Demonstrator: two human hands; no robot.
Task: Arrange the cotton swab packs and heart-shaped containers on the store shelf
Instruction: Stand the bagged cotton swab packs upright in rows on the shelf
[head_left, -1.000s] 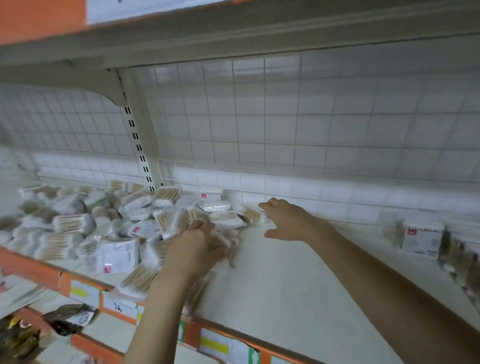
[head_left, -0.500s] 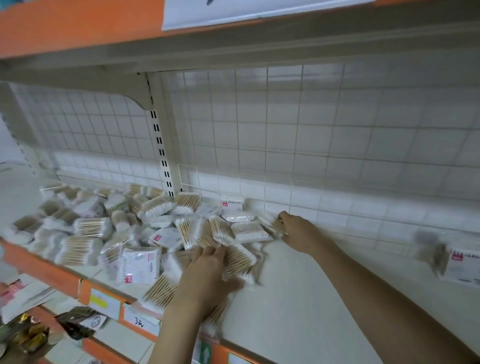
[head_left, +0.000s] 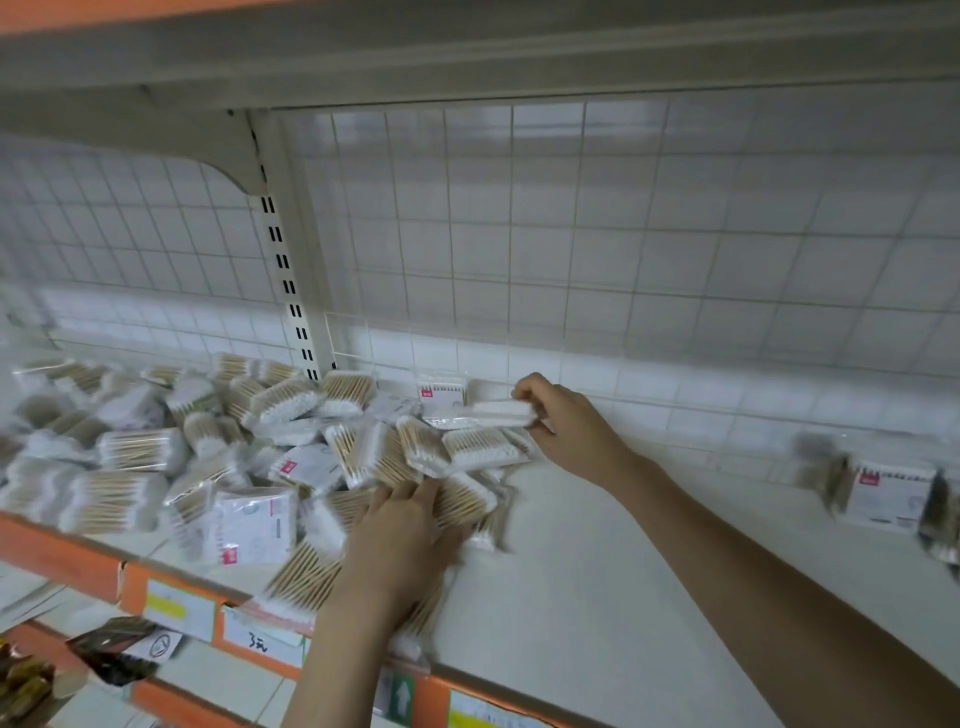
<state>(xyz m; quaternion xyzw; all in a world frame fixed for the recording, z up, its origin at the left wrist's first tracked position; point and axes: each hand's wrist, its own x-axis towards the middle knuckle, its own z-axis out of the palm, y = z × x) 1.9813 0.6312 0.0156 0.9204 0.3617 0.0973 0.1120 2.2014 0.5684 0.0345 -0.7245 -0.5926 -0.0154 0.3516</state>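
I judge the main risk is the loose heap of clear plastic packs of wooden-stemmed cotton swabs (head_left: 208, 467) at centre left sliding over the orange front edge of the white shelf (head_left: 597, 597), since my left hand (head_left: 405, 535) presses on it with flat fingers, gripping nothing. My right hand (head_left: 566, 421), right of centre, pinches one white swab pack (head_left: 498, 413) by its right end; it juts left, above the heap.

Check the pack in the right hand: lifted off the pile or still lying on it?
Lifted. The right hand pinches the pack by one end, held level above the packs beneath it.
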